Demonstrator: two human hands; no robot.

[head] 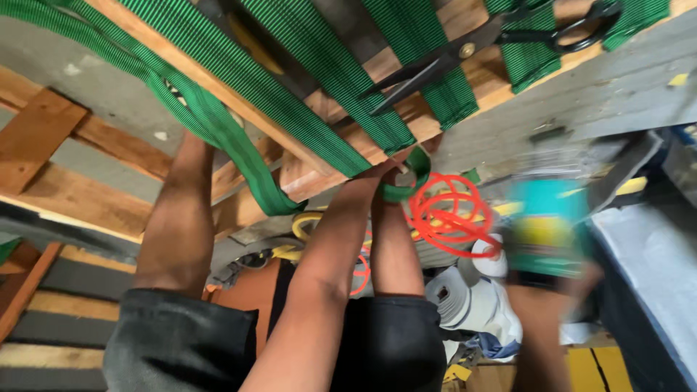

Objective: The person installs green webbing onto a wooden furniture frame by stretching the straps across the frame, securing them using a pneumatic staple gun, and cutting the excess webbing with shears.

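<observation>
My left hand [369, 183] reaches down to the edge of a wooden frame [319, 170] and pinches the loose end of a green webbing strap [411, 176]. Several green straps [312, 80] run across the frame's slats. At the lower right my right hand [563, 284], blurred by motion, is closed around a teal and yellow tool [543, 226]; I cannot tell what kind it is. It hangs beside the frame, apart from the strap. My two bare legs in dark shorts [178, 341] stand against the frame.
Black scissors [479, 47] lie on the frame's top slats. A coiled orange hose [446, 210] hangs just right of my left hand. A white roll [465, 297], a yellow object [305, 225] and wooden pallet boards [43, 138] lie on the floor.
</observation>
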